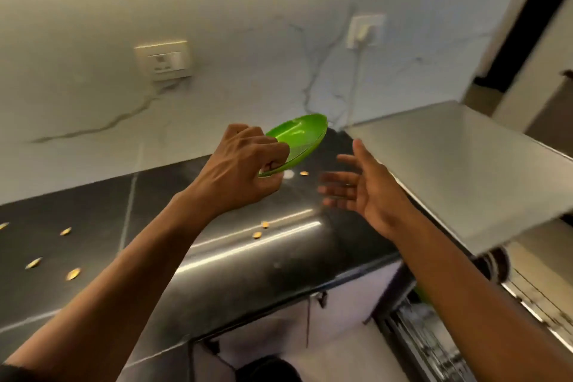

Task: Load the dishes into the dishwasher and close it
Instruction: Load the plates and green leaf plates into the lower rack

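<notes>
My left hand grips the near rim of a green plate and holds it tilted in the air above the black counter. My right hand hovers just right of the plate with fingers spread and straight, holding nothing. The dishwasher stands on the right; its flat steel top is in view, and part of a wire rack shows at the lower right, blurred.
A marble wall with two sockets rises behind the counter, and a white plug and cord hang from the right one. Several small yellow reflections dot the counter. A cable hangs below the counter edge.
</notes>
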Demonstrator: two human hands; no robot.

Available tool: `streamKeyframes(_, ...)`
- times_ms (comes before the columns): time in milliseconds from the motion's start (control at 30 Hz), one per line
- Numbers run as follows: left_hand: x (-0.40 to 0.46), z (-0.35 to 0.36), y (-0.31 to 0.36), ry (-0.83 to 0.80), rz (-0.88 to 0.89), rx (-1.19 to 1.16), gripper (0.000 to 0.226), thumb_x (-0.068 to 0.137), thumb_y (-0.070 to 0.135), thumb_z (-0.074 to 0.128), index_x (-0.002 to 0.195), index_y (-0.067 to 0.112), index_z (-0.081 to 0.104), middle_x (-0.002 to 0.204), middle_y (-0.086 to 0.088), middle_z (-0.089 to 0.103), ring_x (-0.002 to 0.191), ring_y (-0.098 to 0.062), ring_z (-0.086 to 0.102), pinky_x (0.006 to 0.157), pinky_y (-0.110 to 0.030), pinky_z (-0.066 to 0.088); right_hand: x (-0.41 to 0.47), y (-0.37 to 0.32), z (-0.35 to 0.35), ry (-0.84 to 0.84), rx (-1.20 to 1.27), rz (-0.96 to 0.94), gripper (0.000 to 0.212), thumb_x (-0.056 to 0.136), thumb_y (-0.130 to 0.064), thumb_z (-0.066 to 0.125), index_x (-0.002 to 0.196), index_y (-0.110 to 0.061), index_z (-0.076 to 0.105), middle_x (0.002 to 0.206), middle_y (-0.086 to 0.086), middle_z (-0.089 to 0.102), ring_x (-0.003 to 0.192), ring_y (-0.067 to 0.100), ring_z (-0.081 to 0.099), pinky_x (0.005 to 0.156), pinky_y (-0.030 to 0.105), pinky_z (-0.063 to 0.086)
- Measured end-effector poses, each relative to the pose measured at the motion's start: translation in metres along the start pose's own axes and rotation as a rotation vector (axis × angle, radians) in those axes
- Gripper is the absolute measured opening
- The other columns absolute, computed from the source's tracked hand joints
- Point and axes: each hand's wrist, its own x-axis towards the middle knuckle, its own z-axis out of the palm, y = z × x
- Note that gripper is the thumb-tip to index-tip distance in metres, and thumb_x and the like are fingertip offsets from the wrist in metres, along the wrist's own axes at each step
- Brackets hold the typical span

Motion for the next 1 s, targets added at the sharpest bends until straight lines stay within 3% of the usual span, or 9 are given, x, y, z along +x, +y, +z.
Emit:
streamKeyframes(100, 0.058, 0.017, 0.062, 0.041, 0.204, -0.012, 0.016, 0.084, 0.026, 0.067, 0.077, 0.026, 0.052, 0.075, 0.007, 0.053, 0.078, -0.024, 0.053, 0.083, -0.041, 0.036, -0.014, -0.030, -0.066, 0.038, 0.161, 0.025, 0.075, 0.092, -0.073, 0.053, 0.137, -0.014, 0.045, 0.113, 0.029, 0.073, 0.099, 0.044, 0.074, 0.075, 0.051, 0.064)
streamKeyframes(233, 0.128, 0.056, 0.141, 0.126, 0.435, 0.018, 0.013, 0.091, 0.018, 0.064, 0.081, 0.022, 0.058, 0.076, 0.002, 0.051, 0.079, -0.029, 0.055, 0.087, -0.046, 0.040, -0.035, -0.054, -0.164, 0.123, 0.239, -0.046, 0.085, 0.088, -0.074, 0.060, 0.142, -0.011, 0.042, 0.107, 0.025, 0.076, 0.095, 0.045, 0.075, 0.069, 0.047, 0.062)
streamKeyframes(400, 0.203, 0.120, 0.235, 0.045, 0.650, 0.036, 0.015, 0.083, 0.017, 0.067, 0.086, 0.025, 0.055, 0.081, 0.002, 0.051, 0.087, -0.029, 0.054, 0.092, -0.049, 0.040, -0.066, -0.068, -0.291, 0.247, 0.247, -0.145, 0.071, 0.089, -0.078, 0.053, 0.133, -0.023, 0.060, 0.113, 0.023, 0.075, 0.091, 0.042, 0.076, 0.070, 0.047, 0.062)
streamKeyframes(467, 0.227, 0.147, 0.268, -0.018, 0.700, 0.016, 0.019, 0.080, 0.018, 0.068, 0.086, 0.027, 0.052, 0.083, 0.002, 0.051, 0.088, -0.030, 0.055, 0.093, -0.050, 0.040, -0.076, -0.064, -0.336, 0.354, 0.221, -0.195, 0.047, 0.097, -0.061, 0.058, 0.126, -0.025, 0.066, 0.115, 0.019, 0.075, 0.087, 0.038, 0.076, 0.063, 0.044, 0.062)
streamKeyframes(533, 0.250, 0.183, 0.303, -0.078, 0.740, -0.038, 0.019, 0.080, 0.018, 0.068, 0.085, 0.027, 0.052, 0.083, 0.003, 0.050, 0.087, -0.030, 0.055, 0.092, -0.050, 0.042, -0.087, -0.052, -0.387, 0.496, 0.214, -0.214, 0.026, 0.102, -0.026, 0.061, 0.126, -0.016, 0.062, 0.112, 0.019, 0.073, 0.074, 0.033, 0.076, 0.051, 0.039, 0.061)
streamKeyframes(633, 0.270, 0.236, 0.356, -0.223, 0.735, -0.135, 0.013, 0.082, 0.022, 0.072, 0.086, 0.024, 0.059, 0.085, 0.002, 0.054, 0.087, -0.030, 0.056, 0.089, -0.047, 0.044, -0.103, -0.014, -0.455, 0.668, 0.216, -0.168, 0.036, 0.098, 0.002, 0.054, 0.125, -0.022, 0.056, 0.105, 0.014, 0.067, 0.063, 0.028, 0.074, 0.045, 0.038, 0.060)
streamKeyframes(800, 0.252, 0.361, 0.422, -0.564, 0.573, -0.345, 0.030, 0.074, 0.006, 0.074, 0.096, 0.024, 0.068, 0.097, 0.002, 0.062, 0.092, -0.026, 0.059, 0.080, -0.044, 0.053, -0.118, 0.104, -0.554, 0.860, 0.314, 0.042, 0.058, 0.098, 0.002, 0.053, 0.133, -0.043, 0.051, 0.127, 0.007, 0.053, 0.078, 0.032, 0.075, 0.054, 0.044, 0.061)
streamKeyframes(900, 0.212, 0.454, 0.431, -0.778, 0.484, -0.352, 0.040, 0.085, 0.009, 0.064, 0.121, 0.026, 0.062, 0.121, 0.005, 0.056, 0.112, -0.020, 0.055, 0.095, -0.034, 0.049, -0.114, 0.200, -0.598, 0.914, 0.408, 0.205, 0.058, 0.098, 0.003, 0.050, 0.139, -0.039, 0.047, 0.128, 0.010, 0.053, 0.072, 0.036, 0.077, 0.054, 0.045, 0.061)
streamKeyframes(1000, 0.174, 0.537, 0.426, -1.008, 0.426, -0.209, 0.049, 0.099, 0.028, 0.055, 0.146, 0.030, 0.043, 0.144, 0.007, 0.047, 0.132, -0.017, 0.045, 0.108, -0.032, 0.040, -0.099, 0.288, -0.622, 0.917, 0.527, 0.359, 0.050, 0.099, 0.003, 0.047, 0.137, -0.030, 0.046, 0.122, 0.016, 0.058, 0.074, 0.042, 0.076, 0.053, 0.046, 0.062)
